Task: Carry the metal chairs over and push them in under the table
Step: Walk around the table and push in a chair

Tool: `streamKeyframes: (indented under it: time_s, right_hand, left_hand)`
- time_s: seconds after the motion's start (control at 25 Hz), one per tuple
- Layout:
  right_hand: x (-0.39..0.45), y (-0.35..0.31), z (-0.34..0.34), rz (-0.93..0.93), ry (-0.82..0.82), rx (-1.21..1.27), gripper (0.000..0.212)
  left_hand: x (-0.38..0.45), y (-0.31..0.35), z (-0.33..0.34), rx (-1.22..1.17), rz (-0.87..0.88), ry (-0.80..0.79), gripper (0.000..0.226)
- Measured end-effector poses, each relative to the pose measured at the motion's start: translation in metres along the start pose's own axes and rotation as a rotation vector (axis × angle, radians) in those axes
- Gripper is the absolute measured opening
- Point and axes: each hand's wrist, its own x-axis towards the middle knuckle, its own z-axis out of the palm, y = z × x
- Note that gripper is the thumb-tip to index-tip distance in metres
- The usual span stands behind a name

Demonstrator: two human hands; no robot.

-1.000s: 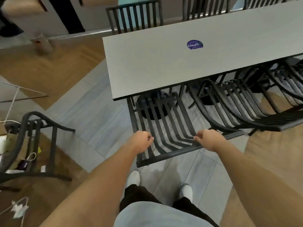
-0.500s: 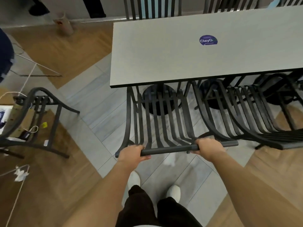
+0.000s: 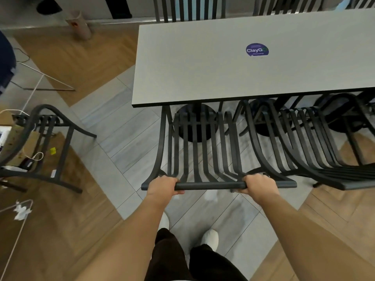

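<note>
Head view: both hands (left (image 3: 162, 186), right (image 3: 259, 184)) grip the chair's top rail (image 3: 210, 185) at the table (image 3: 203, 74).

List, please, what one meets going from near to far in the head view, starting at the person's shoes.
White shoes → left hand and right hand gripping the top rail of the black chair → grey table with purple sticker → chair backs on the far side.

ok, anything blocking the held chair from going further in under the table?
Nothing visible in its slot. Both hands, left hand and right hand, grip the black slatted metal chair, its front already under the grey rectangular table. The table's round black base sits ahead; a neighbouring black chair stands close on the right.
</note>
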Motion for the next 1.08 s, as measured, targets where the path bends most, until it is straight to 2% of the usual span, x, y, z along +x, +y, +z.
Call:
streamKeyframes:
  time_s: [0.28, 0.8, 1.08]
  right_hand:
    - [0.027, -0.005, -0.011, -0.008, 0.009, -0.015, 0.061]
    - [0.079, -0.024, -0.047, -0.009, 0.004, -0.009, 0.057]
    - [0.087, -0.022, -0.049, -0.032, -0.03, 0.04, 0.057]
  left_hand:
    - [0.015, -0.011, -0.015, 0.033, -0.002, 0.037, 0.048]
    - [0.059, -0.035, -0.059, 0.0, -0.07, -0.026, 0.039]
    - [0.062, -0.037, -0.06, -0.002, -0.032, -0.017, 0.049]
